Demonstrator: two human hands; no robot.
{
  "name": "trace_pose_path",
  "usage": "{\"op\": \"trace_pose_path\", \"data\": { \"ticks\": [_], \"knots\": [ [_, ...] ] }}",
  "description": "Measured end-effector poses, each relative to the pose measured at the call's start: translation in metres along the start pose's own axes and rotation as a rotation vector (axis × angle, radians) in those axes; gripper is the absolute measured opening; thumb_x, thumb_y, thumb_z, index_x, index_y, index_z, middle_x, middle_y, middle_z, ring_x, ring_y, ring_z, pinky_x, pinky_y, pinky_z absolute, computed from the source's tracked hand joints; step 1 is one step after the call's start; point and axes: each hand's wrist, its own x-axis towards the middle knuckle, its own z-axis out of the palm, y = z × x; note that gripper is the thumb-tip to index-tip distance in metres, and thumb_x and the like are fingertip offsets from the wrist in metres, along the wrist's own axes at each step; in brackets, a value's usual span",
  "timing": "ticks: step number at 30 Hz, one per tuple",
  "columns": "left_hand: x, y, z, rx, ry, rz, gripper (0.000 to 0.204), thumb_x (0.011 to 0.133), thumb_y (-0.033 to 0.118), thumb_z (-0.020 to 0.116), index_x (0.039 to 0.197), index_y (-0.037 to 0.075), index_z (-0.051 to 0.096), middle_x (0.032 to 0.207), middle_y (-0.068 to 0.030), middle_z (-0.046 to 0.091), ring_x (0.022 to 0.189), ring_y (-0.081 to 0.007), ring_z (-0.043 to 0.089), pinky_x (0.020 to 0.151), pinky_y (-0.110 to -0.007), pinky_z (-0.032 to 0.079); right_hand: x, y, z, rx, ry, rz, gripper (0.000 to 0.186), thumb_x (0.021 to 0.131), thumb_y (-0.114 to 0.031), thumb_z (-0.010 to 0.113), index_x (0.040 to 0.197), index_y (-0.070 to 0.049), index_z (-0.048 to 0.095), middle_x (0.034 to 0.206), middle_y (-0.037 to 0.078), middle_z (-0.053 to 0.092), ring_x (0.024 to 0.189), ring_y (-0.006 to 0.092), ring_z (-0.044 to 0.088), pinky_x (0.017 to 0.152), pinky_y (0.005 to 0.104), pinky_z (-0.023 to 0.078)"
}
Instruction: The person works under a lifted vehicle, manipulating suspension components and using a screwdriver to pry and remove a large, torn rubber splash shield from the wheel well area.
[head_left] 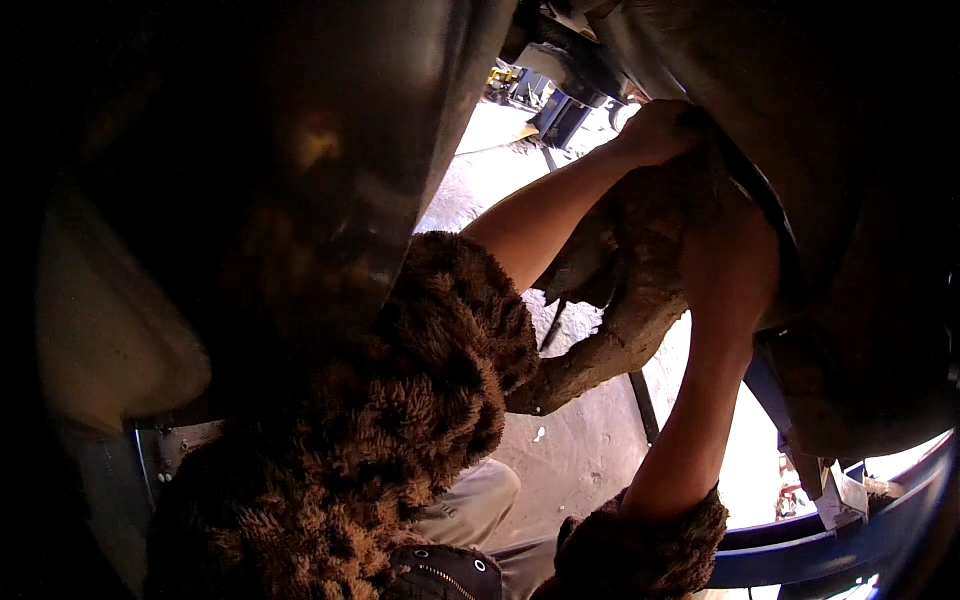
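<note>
My left hand (665, 132) reaches up to the edge of a large dark curved panel (800, 130) at the upper right. Its fingers look curled in, and whatever they grip is lost in shadow. Lower down and closer to me, my right hand (733, 235) presses up against the same dark area, with its fingers hidden in the dark. Behind and between my forearms runs a brown, dirt-caked curved metal part (630, 325). Fuzzy brown sleeves (440, 330) are pushed up on both arms.
A big dark smooth panel (330, 130) fills the left side. Pale ground (585, 430) lies below, under my bent knee (480, 500). A blue curved frame (850, 545) crosses the lower right. Beyond the gap at the top stands a blue box-shaped object (560, 120).
</note>
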Motion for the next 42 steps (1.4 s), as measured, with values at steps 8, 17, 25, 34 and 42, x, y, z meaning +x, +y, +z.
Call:
{"op": "trace_pose_path", "data": {
  "ticks": [8,17,25,34,42],
  "knots": [
    [-0.012,0.023,-0.007,-0.344,-0.167,-0.202,0.042,0.088,0.024,0.064,0.122,0.000,0.063,0.123,-0.0181,0.065,0.117,-0.0306,0.059,0.101,-0.040,0.045,0.052,-0.010,-0.017,-0.198,-0.113,-0.075,0.022,0.086,-0.017,0.056,0.090,0.000,0.070,0.089,0.024,0.069,0.080,0.0414,0.069,0.071,0.0504,0.056],
    [-0.013,0.020,0.000,-0.184,-0.071,-0.033,0.044,0.085,0.023,0.065,0.121,-0.002,0.062,0.120,-0.0218,0.065,0.115,-0.0333,0.061,0.101,-0.041,0.045,-0.006,-0.030,0.029,-0.212,0.003,0.211,0.022,0.090,-0.023,0.055,0.100,-0.007,0.067,0.090,0.022,0.070,0.081,0.0348,0.072,0.067,0.0459,0.059],
    [-0.003,0.002,-0.007,-0.147,0.037,-0.013,0.042,0.088,0.028,0.061,0.117,-0.002,0.064,0.120,-0.0238,0.065,0.115,-0.0361,0.061,0.099,-0.043,0.046,0.008,-0.021,0.012,-0.133,-0.047,0.122,0.023,0.090,-0.019,0.055,0.103,-0.005,0.068,0.089,0.021,0.070,0.082,0.0358,0.071,0.069,0.0469,0.059],
    [0.004,-0.002,-0.015,-0.168,0.026,-0.039,0.042,0.087,0.036,0.065,0.114,0.004,0.068,0.115,-0.0217,0.068,0.108,-0.0379,0.065,0.093,-0.045,0.050,0.053,-0.046,-0.012,-0.263,-0.027,-0.055,0.020,0.086,-0.021,0.064,0.094,-0.004,0.069,0.088,0.019,0.071,0.079,0.0344,0.072,0.068,0.0467,0.059],
    [-0.008,0.013,0.009,0.028,-0.101,-0.093,0.052,0.080,0.042,0.067,0.118,0.006,0.065,0.116,-0.0230,0.067,0.110,-0.0383,0.063,0.096,-0.045,0.049,-0.005,-0.031,0.037,-0.140,0.055,0.278,0.022,0.094,-0.020,0.049,0.094,-0.008,0.067,0.089,0.020,0.070,0.083,0.0377,0.071,0.069,0.0484,0.059]
  ]
}}
